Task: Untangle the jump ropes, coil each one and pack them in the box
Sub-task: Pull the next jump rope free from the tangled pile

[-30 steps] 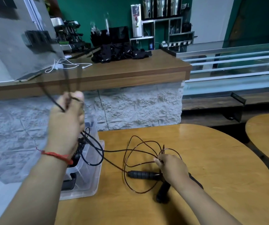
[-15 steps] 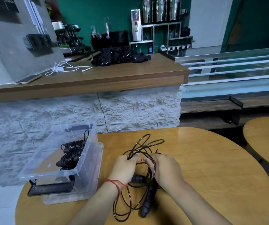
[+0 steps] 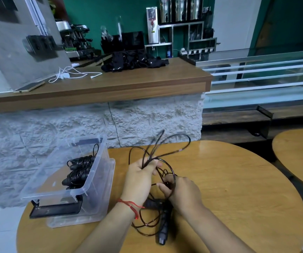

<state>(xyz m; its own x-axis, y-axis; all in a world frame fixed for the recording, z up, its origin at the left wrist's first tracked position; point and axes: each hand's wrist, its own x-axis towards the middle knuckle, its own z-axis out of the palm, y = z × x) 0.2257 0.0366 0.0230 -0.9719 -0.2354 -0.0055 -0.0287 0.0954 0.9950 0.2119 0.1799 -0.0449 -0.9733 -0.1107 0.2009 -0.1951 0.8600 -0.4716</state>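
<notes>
Your left hand (image 3: 137, 179) is raised just over the round wooden tabletop (image 3: 238, 198), its fingers curled round a bunch of black jump rope (image 3: 148, 158) cord. Several loops fan up and out above that fist, blurred. Your right hand (image 3: 181, 192) sits just beside it, lower and to the right, fingers (image 3: 162, 187) pinching more of the same cord where a big loop passes. The rest of the cord drops between your wrists into loose rings on the tabletop. The black handles (image 3: 162, 225) lie there too, between your forearms, one end pointing back at you; how many handles, hard to tell. There is a red string bracelet (image 3: 128, 204) on your left wrist. The clear plastic box (image 3: 92, 189) stands at the left edge of the tabletop, near your left hand but apart from it. It is open on top, with coiled black ropes (image 3: 77, 172) already inside and a black clip (image 3: 55, 209) at its near end. Behind is a wooden bar top with a phone (image 3: 29, 86) and a white cable (image 3: 70, 73).
</notes>
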